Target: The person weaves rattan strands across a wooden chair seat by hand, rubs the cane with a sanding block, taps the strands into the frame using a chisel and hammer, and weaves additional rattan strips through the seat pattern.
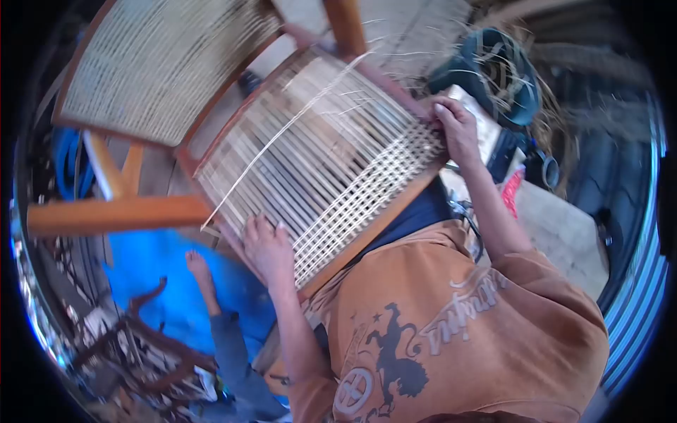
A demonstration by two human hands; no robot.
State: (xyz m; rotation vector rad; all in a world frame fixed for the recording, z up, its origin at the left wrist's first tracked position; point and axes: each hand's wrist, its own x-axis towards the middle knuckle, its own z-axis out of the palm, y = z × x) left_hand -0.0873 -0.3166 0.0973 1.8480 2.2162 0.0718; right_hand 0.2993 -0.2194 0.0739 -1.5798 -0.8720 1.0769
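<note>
Records one chair seat (331, 169), tilted across the lap, partly woven.
Starts nearest with one brown shirt (458, 331), soft and creased, bearing one dark animal print. Counts two hands: finds the left hand (269, 250) laid flat, palm down, by the seat's left rail, and the right hand (458, 128) bent at the far right corner, fingers and thumb close together; cannot tell whether gripping a strand. Presents the seat as flat, four-sided, wood-framed: pale open checkwork along the near edge, bare parallel strands beyond. Notes one long pale strand (283, 130) crossing these, reaching past both sides. Farther off, lists one ribbed backrest panel (166, 67), one green bucket (525, 107) with curled strands, one blue sheet (159, 271).
</note>
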